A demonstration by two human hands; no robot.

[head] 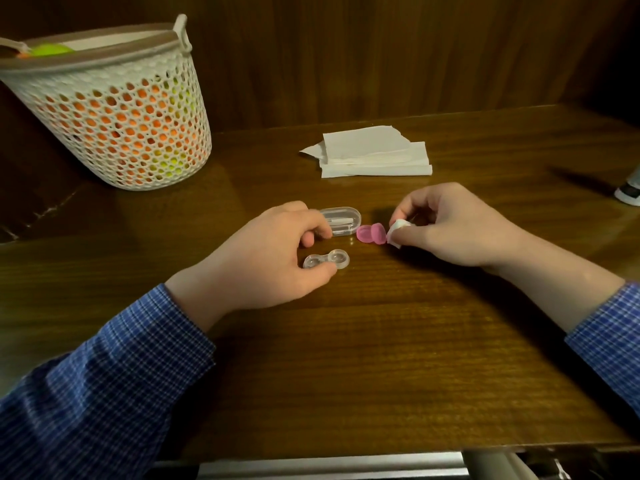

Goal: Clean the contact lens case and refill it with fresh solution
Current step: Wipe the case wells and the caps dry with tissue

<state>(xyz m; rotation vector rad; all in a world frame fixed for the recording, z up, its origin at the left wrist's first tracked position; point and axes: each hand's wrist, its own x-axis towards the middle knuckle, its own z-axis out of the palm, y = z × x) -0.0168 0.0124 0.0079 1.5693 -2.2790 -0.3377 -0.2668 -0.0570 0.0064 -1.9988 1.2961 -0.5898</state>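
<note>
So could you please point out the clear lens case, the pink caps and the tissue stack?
clear lens case [326,260]: head view, right well.
pink caps [371,233]: head view, where they meet.
tissue stack [372,150]: head view, top sheet.

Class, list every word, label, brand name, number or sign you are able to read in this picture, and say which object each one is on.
None: no readable text shows anywhere in the picture.
The clear lens case, pink caps, clear box, tissues and basket show no print.
The white and dark object at the right edge is cut off; any marking on it is too blurred to read.
</note>
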